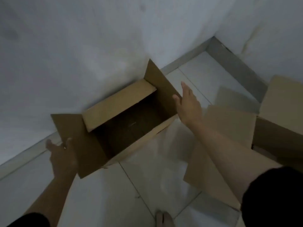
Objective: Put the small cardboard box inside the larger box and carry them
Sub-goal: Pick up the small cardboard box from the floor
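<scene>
An open brown cardboard box (114,105) stands on the tiled floor against the white wall, its flaps spread and its inside dark and empty. My left hand (63,154) is at the outer edge of its left flap (73,133), fingers apart, holding nothing. Beside the box's right flap (161,84) my right hand (188,105) is stretched out flat with spread fingers. A second open cardboard box (278,136), which looks bigger, stands at the right edge with one broad flap (229,128) lying under my right forearm.
Two white walls meet in a corner (213,38) at the upper right, with a grey skirting along the floor. Pale floor tiles (155,177) lie between the two boxes. My bare foot (164,218) shows at the bottom edge.
</scene>
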